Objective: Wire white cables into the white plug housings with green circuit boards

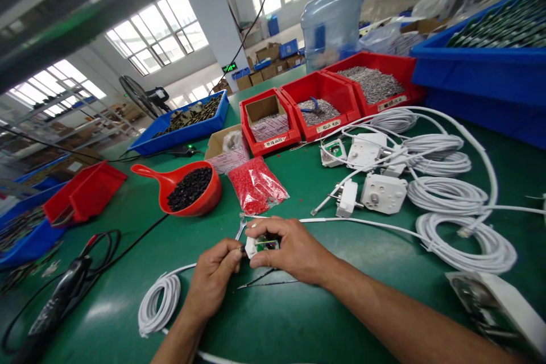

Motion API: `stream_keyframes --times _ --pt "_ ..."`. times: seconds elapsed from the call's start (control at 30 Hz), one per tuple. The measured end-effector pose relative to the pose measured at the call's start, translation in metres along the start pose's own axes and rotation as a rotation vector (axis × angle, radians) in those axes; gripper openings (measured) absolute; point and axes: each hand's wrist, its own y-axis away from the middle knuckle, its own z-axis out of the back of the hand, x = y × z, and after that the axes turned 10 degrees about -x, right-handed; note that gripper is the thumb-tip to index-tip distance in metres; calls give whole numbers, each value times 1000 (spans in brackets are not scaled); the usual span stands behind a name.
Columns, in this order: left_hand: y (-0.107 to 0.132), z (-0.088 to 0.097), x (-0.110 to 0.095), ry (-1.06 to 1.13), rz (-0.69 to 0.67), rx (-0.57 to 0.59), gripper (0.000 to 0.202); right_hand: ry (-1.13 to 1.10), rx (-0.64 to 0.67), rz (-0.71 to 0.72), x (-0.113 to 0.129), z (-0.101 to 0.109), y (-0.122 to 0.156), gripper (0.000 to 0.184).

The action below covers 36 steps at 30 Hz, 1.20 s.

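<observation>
My right hand (290, 250) is closed round a small white plug housing (252, 245) with green and metal parts showing inside it, held just above the green table (298, 318). My left hand (215, 278) pinches a small dark part against the housing's left side. A white cable (367, 222) runs from the housing off to the right. Metal tweezers (239, 230) lie just behind my hands. A thin dark wire (264, 281) lies on the table beneath them.
A red scoop of black pieces (191, 187) and a bag of red pieces (256, 185) sit behind my hands. Red bins (324, 105), white plugs (375, 193) and cable coils (464, 239) lie to the right. A black tool (60, 301) and a coil (157, 304) lie left.
</observation>
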Motion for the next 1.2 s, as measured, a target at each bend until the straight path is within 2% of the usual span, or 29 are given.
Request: stream_keyframes --times 0.1,0.3,0.6,0.8,0.97,1.2 --pt "0 -1 0 -8 -7 9 41 5 -21 10 -1 -1 0 37" --pt "-1 -3 2 3 2 -62 41 28 -24 41 0 -2 0 38" --pt "1 -5 2 -31 -27 -1 41 61 -59 62 -1 0 2 42" --pt "3 -7 1 24 59 -24 41 82 -48 88 -2 0 2 41" --pt "2 -5 8 -6 16 4 40 129 -21 115 -3 0 2 38" --pt "5 -8 9 -45 -40 -45 36 179 -22 136 -4 -1 5 39"
